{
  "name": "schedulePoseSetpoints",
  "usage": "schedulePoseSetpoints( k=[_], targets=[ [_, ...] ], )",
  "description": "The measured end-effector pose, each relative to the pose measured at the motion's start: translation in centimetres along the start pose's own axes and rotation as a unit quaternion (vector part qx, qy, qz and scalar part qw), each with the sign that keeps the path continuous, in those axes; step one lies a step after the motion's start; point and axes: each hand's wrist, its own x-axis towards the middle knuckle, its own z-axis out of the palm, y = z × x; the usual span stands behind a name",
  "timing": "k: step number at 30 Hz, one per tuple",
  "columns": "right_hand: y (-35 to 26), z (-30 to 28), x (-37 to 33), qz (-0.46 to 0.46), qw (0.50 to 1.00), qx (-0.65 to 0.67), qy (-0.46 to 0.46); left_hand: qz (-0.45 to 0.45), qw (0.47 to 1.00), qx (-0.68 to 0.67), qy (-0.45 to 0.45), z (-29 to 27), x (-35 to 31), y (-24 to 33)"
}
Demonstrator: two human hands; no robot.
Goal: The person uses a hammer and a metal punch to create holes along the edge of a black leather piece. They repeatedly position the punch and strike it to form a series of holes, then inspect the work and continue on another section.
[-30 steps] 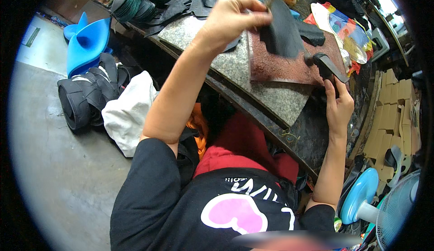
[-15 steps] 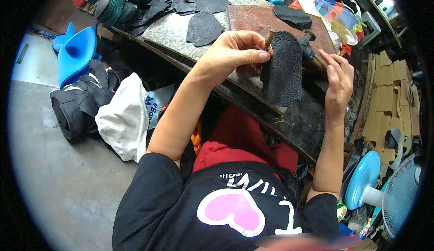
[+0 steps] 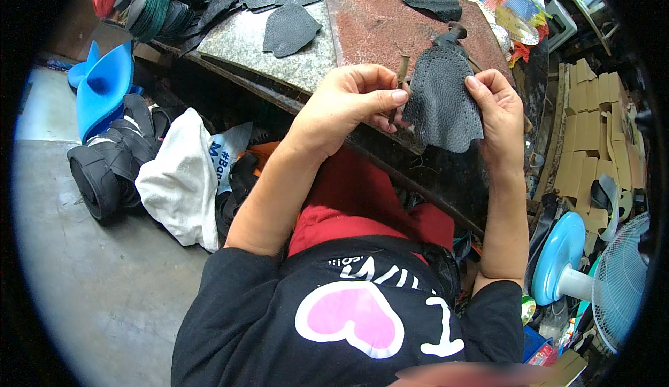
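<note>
A black grained leather piece [image 3: 442, 101] is held up over the near edge of the table, with rows of small holes showing along its border. My right hand [image 3: 503, 115] pinches its right edge between thumb and fingers. My left hand [image 3: 355, 105] is closed around a slim metal punch [image 3: 403, 70] that stands upright beside the leather's left edge; whether those fingers also grip the leather I cannot tell. Just beyond the leather lies a hammer [image 3: 456, 32], its dark head on the board and its handle partly hidden.
Under the hammer is a reddish-brown board [image 3: 362, 28], with another black leather piece [image 3: 428, 4] at its far side. More cut pieces [image 3: 293, 30] lie on a speckled slab [image 3: 240, 49]. Green cord bundles [image 3: 150, 4] sit far left. A fan [image 3: 624, 275] stands at right.
My right hand has left the hammer and now grips the leather's right edge. The leather has been turned to show its broad face. My left hand keeps the punch.
</note>
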Motion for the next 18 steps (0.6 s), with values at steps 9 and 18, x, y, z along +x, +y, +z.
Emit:
schedulePoseSetpoints(
  k=[9, 18],
  targets=[
    [0.8, 0.1, 0.3, 0.006, 1.0, -0.011, 0.029, 0.03, 0.997, -0.047, 0.049, 0.6, -0.6, -1.6],
    [1.4, -0.1, 0.5, -0.027, 0.998, -0.052, 0.034, 0.04, 0.994, -0.066, 0.079, 0.6, -0.6, -2.0]
  ],
)
